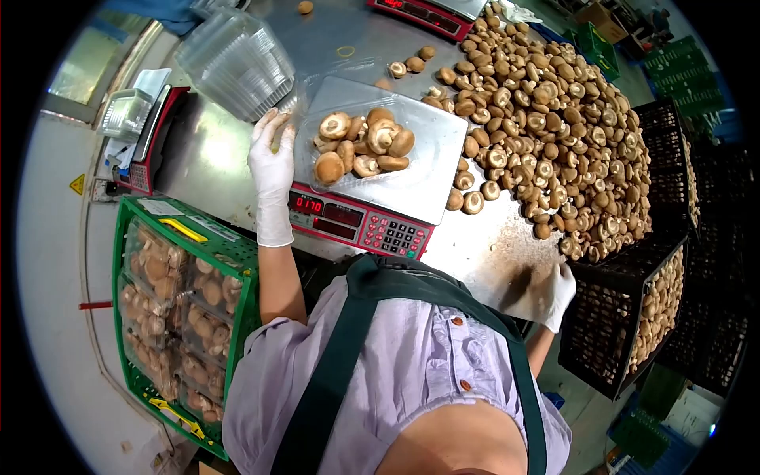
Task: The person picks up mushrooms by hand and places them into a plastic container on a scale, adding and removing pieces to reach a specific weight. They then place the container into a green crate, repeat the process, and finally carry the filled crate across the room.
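Note:
My left hand [272, 154], in a white glove, has its fingers apart and stretched toward the lower end of a stack of clear plastic containers [237, 67]. Just right of it, an opened clear container [423, 162] of brown mushrooms [366, 144] rests on the steel pan of a red scale [360, 222]. The scale's red display reads 0170. My right hand [559, 298], also gloved, is low beside the table edge, between the mushroom pile [554, 134] and a black crate [598, 324]; its fingers are mostly hidden.
At my left stands a green crate [247, 297] of packed mushroom containers. Another red scale [142, 170] carries clear containers at the far left, and part of a third [423, 17] shows at the back. Black crates line the right side. A few loose mushrooms [414, 64] lie behind the scale.

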A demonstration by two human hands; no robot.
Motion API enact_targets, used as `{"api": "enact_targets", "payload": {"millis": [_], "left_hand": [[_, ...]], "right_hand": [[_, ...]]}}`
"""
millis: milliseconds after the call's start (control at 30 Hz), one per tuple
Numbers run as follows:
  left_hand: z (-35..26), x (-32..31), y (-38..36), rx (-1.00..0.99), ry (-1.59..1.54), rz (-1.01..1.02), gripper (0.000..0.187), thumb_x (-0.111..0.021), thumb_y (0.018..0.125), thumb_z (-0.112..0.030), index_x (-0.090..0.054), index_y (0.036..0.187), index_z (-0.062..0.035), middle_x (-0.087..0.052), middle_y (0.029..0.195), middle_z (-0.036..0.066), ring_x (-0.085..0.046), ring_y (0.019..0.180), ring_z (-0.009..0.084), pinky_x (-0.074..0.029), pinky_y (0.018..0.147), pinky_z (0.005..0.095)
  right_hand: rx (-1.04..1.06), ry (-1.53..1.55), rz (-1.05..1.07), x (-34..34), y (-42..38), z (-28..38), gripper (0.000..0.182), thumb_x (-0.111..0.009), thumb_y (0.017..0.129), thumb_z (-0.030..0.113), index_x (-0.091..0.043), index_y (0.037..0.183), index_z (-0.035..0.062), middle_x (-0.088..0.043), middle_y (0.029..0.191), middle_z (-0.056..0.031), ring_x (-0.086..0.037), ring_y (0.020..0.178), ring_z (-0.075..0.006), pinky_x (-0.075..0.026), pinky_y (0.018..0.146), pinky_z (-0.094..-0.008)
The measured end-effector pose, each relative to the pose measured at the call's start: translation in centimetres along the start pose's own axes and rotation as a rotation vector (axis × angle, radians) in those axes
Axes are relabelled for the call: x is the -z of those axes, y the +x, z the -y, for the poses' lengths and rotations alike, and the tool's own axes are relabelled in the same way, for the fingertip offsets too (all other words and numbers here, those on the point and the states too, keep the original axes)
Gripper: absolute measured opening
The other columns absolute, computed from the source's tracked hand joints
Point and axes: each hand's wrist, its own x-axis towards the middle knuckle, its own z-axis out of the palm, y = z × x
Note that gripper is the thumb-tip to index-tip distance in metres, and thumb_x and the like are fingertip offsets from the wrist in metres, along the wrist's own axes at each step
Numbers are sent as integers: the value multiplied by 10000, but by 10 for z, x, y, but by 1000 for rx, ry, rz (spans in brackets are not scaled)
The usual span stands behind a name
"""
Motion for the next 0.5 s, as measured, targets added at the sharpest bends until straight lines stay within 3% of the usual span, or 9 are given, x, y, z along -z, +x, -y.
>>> {"api": "enact_targets", "payload": {"millis": [33, 200, 300, 367, 433, 500], "left_hand": [[1, 0, 0, -5, 19, 15, 252, -598, 860, -116, -650, 1106, -97, -527, 1266, 94, -493, 1172, 206, -405, 946, 318], [-17, 0, -5, -26, -22, 84, 263, -625, 818, -72, -637, 1080, -54, -588, 1155, 107, -542, 1100, 230, -405, 955, 307], [-8, -13, -5, -118, -16, 163, 257, -600, 851, -138, -636, 1097, -71, -611, 1138, 120, -542, 1101, 257, -399, 961, 341], [-10, -20, -5, -213, 211, 179, 266, -528, 901, -251, -644, 1099, -117, -601, 1166, 118, -527, 1101, 316, -399, 959, 376], [-8, -28, -7, -282, 398, 182, 277, -496, 926, -239, -619, 1155, -144, -562, 1229, 127, -474, 1158, 347, -370, 992, 383], [-11, -33, -12, -261, 548, 219, 338, -517, 894, -271, -575, 1220, -204, -508, 1312, 73, -415, 1212, 394, -291, 1034, 469]], "right_hand": [[160, -49, -20, -11, -9, 57, 211, -583, 876, 145, -647, 991, -21, -679, 890, -70, -601, 767, -128, -478, 687, -254], [419, 180, 278, -73, -20, 210, 264, -628, 856, 179, -639, 1079, 38, -672, 985, -86, -619, 864, -138, -491, 764, -260], [573, 297, 461, -108, -38, 276, 338, -677, 816, 219, -622, 1104, 49, -657, 1052, -114, -634, 925, -183, -501, 798, -289], [869, 223, 478, -129, -46, 307, 440, -699, 794, 210, -575, 1190, 65, -635, 1102, -106, -616, 945, -178, -497, 841, -299], [1033, 142, 466, -138, -62, 337, 592, -747, 734, 241, -516, 1246, 57, -579, 1197, -152, -591, 1034, -235, -474, 894, -338], [1175, 80, 480, -157, -66, 349, 687, -739, 707, 262, -444, 1284, 36, -512, 1258, -195, -494, 1159, -326, -413, 960, -385]]}}
